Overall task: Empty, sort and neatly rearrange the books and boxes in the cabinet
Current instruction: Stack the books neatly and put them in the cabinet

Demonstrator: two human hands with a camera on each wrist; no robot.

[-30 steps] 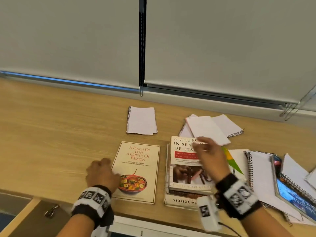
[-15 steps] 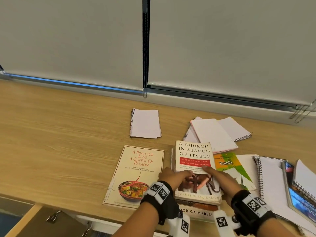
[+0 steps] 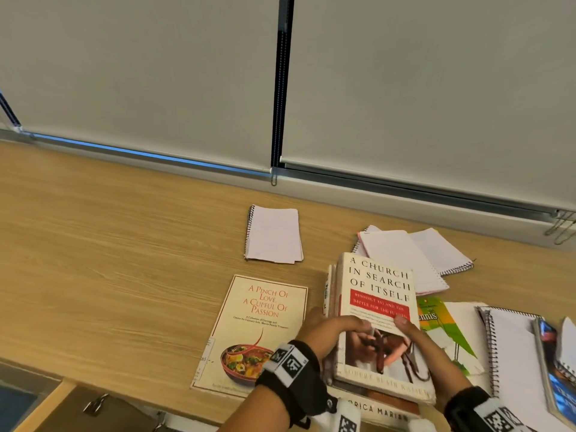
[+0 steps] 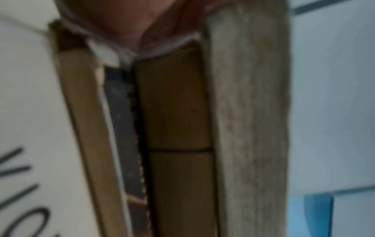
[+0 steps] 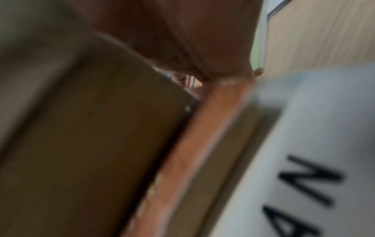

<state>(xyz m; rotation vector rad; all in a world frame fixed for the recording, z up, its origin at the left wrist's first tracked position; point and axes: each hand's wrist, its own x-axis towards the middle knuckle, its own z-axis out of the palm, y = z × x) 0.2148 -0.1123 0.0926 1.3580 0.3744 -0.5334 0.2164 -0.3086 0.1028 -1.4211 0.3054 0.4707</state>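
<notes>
A stack of books lies at the near edge of the wooden cabinet top (image 3: 109, 244), with "A Church in Search of Itself" (image 3: 378, 285) uppermost. My left hand (image 3: 330, 330) grips the stack's left side, thumb on the cover. My right hand (image 3: 414, 335) grips the right side the same way. The upper books sit raised and skewed over the white bottom book (image 3: 383, 411). Both wrist views are blurred. The left one shows page edges (image 4: 249, 112), the right one the bottom book's white lettered cover (image 5: 304, 160).
A cookbook (image 3: 261, 322) lies flat left of the stack. Behind are a small spiral notepad (image 3: 274, 235) and more notepads (image 3: 405, 257). To the right lie a green tennis book (image 3: 436, 319), a large spiral notebook (image 3: 514, 347) and a blue book (image 3: 558, 378). A cabinet door (image 3: 93, 406) stands open at lower left.
My left hand left the cookbook and came to the stack's left side. My right hand slid to the right edge. Both now grip the upper books, which have shifted off the bottom book.
</notes>
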